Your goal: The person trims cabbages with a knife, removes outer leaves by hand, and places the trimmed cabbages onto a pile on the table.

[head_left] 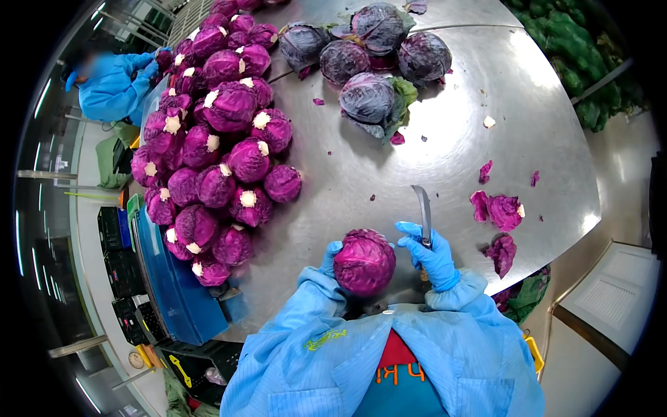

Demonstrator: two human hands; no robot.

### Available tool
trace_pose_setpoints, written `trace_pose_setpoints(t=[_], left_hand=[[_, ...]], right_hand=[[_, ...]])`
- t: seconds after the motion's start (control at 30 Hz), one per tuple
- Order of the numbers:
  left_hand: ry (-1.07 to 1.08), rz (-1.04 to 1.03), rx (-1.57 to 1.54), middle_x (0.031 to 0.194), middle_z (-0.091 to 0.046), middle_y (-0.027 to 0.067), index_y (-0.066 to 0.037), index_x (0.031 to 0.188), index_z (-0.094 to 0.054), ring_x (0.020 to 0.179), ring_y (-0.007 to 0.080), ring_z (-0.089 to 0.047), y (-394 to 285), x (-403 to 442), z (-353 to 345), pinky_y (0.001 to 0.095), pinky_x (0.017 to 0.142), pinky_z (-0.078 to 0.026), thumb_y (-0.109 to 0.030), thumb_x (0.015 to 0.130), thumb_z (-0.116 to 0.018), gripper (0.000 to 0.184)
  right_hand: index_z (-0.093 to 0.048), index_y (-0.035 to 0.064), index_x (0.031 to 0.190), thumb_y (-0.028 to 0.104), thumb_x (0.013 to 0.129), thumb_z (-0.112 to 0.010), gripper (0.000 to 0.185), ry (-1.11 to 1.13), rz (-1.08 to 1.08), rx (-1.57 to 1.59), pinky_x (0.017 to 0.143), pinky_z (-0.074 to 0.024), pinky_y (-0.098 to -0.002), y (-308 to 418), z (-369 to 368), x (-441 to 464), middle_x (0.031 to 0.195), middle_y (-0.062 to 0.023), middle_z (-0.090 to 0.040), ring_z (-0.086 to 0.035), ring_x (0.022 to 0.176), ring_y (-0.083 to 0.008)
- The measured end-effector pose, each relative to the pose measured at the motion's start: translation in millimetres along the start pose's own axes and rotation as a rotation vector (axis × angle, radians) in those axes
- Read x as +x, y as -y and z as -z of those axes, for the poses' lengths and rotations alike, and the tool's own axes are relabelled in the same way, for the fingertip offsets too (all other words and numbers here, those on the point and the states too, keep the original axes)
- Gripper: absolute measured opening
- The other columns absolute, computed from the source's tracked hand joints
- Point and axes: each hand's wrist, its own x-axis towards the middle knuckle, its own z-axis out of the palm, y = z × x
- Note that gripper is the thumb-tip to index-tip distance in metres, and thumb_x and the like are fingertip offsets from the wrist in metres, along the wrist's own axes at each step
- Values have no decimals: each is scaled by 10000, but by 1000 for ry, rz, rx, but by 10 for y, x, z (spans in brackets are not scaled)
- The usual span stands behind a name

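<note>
A trimmed red cabbage (365, 263) is held close to my body at the table's near edge. My left hand (330, 258), in a blue glove, is closed around its left side, with most of the fingers hidden behind it. On the cabbage's other side my right hand (433, 261), also gloved, grips a knife (423, 207). The curved blade points up and away from me, and the handle is mostly covered by the fingers. My right fingertips come close to the cabbage; whether they touch it I cannot tell.
A large pile of trimmed red cabbages (229, 108) covers the table's left side. Several untrimmed cabbages (367, 97) with dark outer leaves lie at the back. Leaf scraps (505, 212) lie on the right of the steel table (326, 187). A co-worker (114, 87) stands at far left. Blue bin (174, 271) below.
</note>
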Motion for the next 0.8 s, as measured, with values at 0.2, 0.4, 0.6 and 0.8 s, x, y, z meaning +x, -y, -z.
trace_pose_setpoints(t=[0.2, 0.4, 0.6, 0.8], left_hand=[[-82, -72, 22, 1371, -450, 244, -6, 1368, -400, 1248, 386, -467, -42, 24, 83, 514, 1070, -378, -488, 680, -720, 898], [-114, -163, 66, 1391, -437, 218, -19, 1374, -394, 1256, 376, -462, -68, 21, 117, 503, 1088, -361, -470, 658, -727, 909], [-22, -279, 174, 1448, -374, 182, -39, 1403, -352, 1311, 358, -404, -99, 18, -6, 508, 1119, -314, -413, 615, -770, 967], [96, -336, 158, 1461, -352, 181, -51, 1416, -335, 1332, 362, -374, -96, 55, -9, 524, 1129, -291, -401, 606, -786, 991]], right_hand=[[-528, 6, 1301, 182, 811, -742, 563, 52, 187, -16, 551, -421, -175, -118, 19, -55, 1266, -120, -594, -558, 722, -34], [-504, 32, 1344, 114, 771, -782, 642, 90, 236, 4, 637, -402, -181, -195, 19, -38, 1360, -96, -536, -571, 1044, -94], [-486, 16, 1352, 196, 731, -815, 726, 92, 302, -71, 601, -383, -167, -229, -17, 21, 1367, -128, -520, -574, 850, -49], [-441, 27, 1391, 243, 679, -855, 851, 113, 261, -106, 583, -374, -172, -258, 5, 17, 1385, -129, -503, -534, 728, -14]])
